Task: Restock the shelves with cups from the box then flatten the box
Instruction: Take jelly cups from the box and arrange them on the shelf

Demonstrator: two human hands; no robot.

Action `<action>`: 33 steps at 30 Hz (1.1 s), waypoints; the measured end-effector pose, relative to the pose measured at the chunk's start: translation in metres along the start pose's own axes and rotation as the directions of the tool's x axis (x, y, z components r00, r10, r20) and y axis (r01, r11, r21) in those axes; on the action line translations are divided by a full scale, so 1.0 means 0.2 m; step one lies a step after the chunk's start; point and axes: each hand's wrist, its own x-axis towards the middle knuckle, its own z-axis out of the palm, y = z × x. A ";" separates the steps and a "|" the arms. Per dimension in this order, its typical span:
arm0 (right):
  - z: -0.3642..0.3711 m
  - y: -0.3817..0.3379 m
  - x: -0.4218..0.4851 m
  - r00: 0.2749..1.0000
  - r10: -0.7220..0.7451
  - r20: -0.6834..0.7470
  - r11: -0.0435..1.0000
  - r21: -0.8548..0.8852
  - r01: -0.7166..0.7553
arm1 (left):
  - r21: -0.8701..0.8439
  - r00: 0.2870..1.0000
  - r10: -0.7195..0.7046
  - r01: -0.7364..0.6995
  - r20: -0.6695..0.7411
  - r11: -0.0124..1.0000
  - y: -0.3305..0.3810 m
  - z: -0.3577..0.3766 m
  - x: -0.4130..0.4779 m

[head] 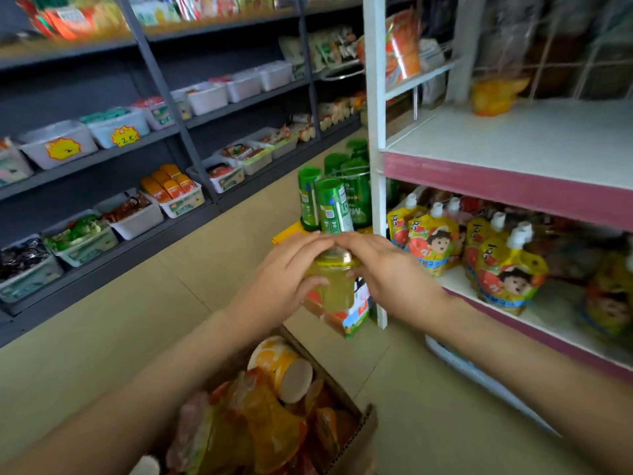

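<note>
A yellow jelly cup (337, 286) with a colourful label hangs in the air in front of me, above the floor. My left hand (286, 275) grips its left side with thumb and fingers. My right hand (387, 272) grips its right side, fingers over the top. Below, at the bottom centre, an open cardboard box (363, 433) holds several more orange and yellow cups (281, 368), lying loosely. To the right stands a white shelf unit with a pink-edged, mostly bare upper shelf (534, 145).
An orange-yellow item (493, 94) sits at the back of the upper shelf. Yellow spout pouches (507, 272) fill the shelf below. Green bottles (329, 204) stand on the floor ahead. Grey racks with white bins (137, 214) line the left side of the aisle.
</note>
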 end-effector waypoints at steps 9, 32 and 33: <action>-0.64 0.24 0.00 0.986 0.030 -0.162 0.977 -0.204 -0.063 | -0.006 0.945 0.205 -0.213 -0.256 0.977 0.37 -0.01 0.67; -1.68 0.77 -0.55 0.752 0.413 -0.514 0.701 -0.348 -0.623 | -0.124 0.808 0.503 -0.558 -0.307 0.820 1.56 0.54 1.72; -1.71 0.78 -0.56 0.732 0.432 -0.527 0.670 -0.356 -0.651 | -0.127 0.805 0.512 -0.565 -0.299 0.815 1.59 0.58 1.75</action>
